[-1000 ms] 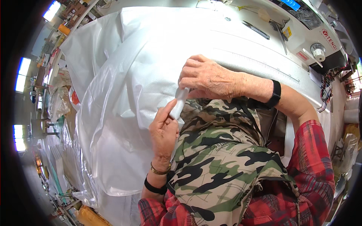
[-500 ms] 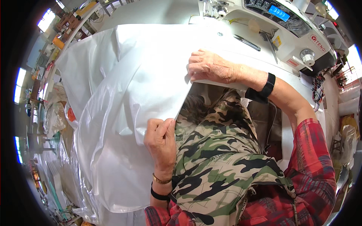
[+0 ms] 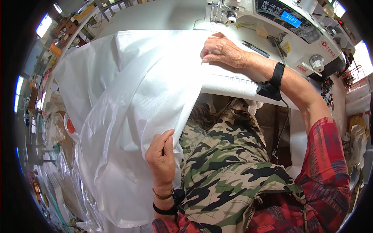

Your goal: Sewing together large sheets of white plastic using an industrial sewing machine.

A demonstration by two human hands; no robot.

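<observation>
A large sheet of translucent white fabric (image 3: 132,101) is spread over the sewing table and hangs down toward my lap. My left hand (image 3: 161,157) grips the fabric's near edge just above my camouflage apron (image 3: 225,174). Farther up the same edge, my right hand (image 3: 223,50) pinches and presses the fabric flat on the table, close to the needle area of the white sewing machine (image 3: 287,27). The edge runs taut between both hands. A black band is on my right wrist.
The white table (image 3: 155,15) carries the machine along its far right. More white and clear sheeting (image 3: 74,194) is heaped on the floor at left. Shelves and clutter line the far left; bags stand at the right edge.
My right hand has slid the fabric edge up the table toward the sewing machine. My left hand has dropped lower along the edge, so the hands are farther apart.
</observation>
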